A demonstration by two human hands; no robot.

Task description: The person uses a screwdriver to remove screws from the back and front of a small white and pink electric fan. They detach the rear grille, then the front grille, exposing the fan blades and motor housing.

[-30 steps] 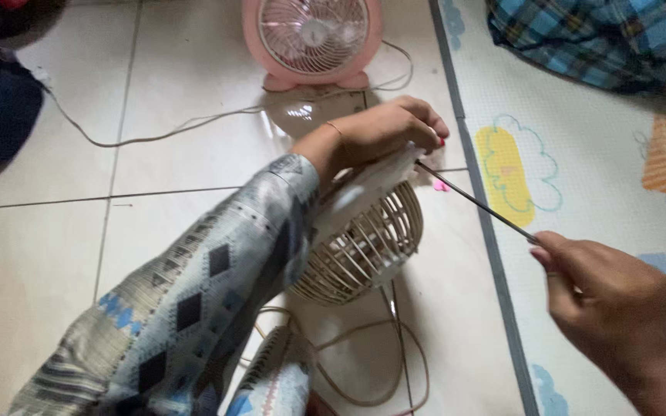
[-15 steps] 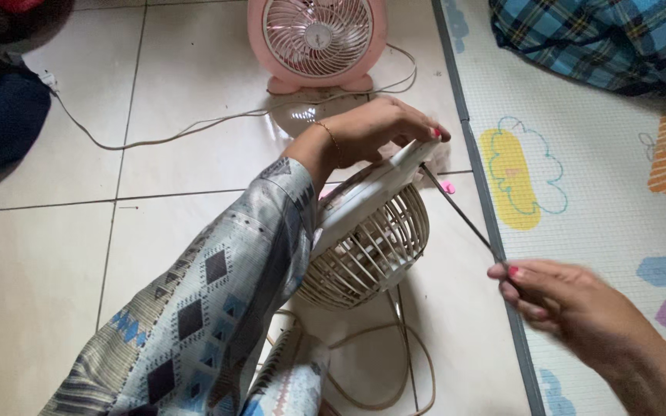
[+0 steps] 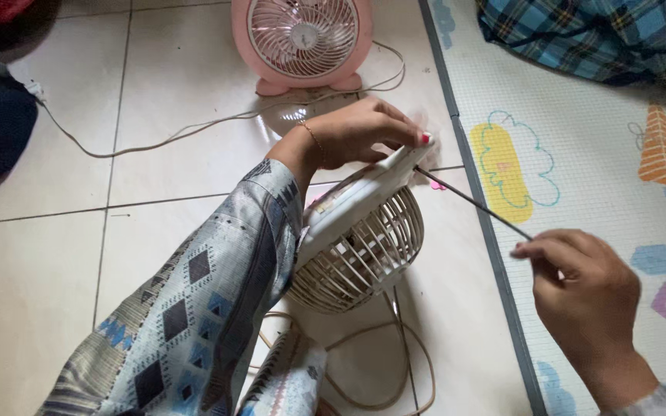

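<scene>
Right hand [image 3: 586, 289] down near the play mat [image 3: 580, 154] has its fingers pinched on a long thin screwdriver [image 3: 472, 202], tip poked into the edge of the cream fan [image 3: 360, 239] tilted on the tile floor [image 3: 79, 254]. Left hand [image 3: 364, 131] has its fingers wrapped over the fan's top edge, right by that tip. If the tip skids off, I'd worry it jabs those fingers. Pink fan [image 3: 302, 38] stands further back.

Right hand [image 3: 580, 281] lifted, screwdriver [image 3: 472, 202] shaft flatter against fan [image 3: 360, 231]
</scene>
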